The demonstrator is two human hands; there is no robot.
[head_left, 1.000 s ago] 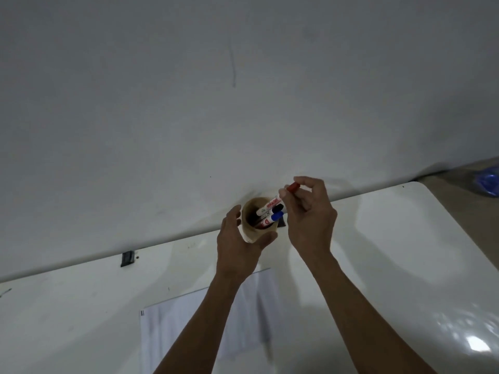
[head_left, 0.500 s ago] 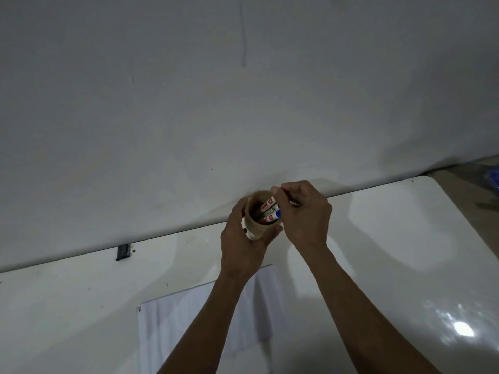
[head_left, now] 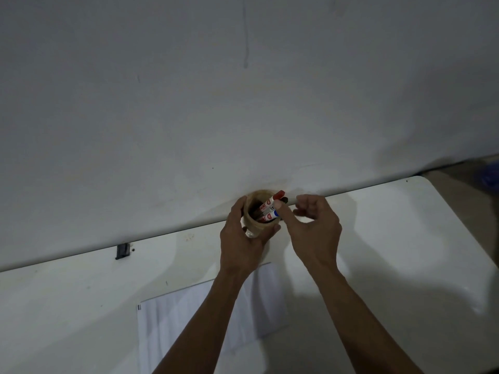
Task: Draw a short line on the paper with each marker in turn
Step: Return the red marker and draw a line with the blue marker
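A tan cup (head_left: 252, 201) stands tilted toward me at the table's far edge, by the wall. My left hand (head_left: 243, 238) grips its side. Three markers lean in it: a red-capped marker (head_left: 271, 201), a black-capped one behind it, and a blue-capped marker (head_left: 270, 215) lowest. My right hand (head_left: 313, 228) hovers just right of the cup with loosely curled fingers, its thumb tip next to the blue cap, holding nothing. A white sheet of paper (head_left: 172, 325) lies on the table below my forearms, partly hidden by them.
The white table (head_left: 391, 238) meets the grey wall along its far edge, and its rounded corner is at the right. A small black clip (head_left: 122, 251) sits at the far edge on the left. Something blue (head_left: 490, 175) lies on the floor past the right corner.
My right hand pushed the red-capped marker down into the cup, let go of it and drew back to the right. My left hand kept hold of the cup.
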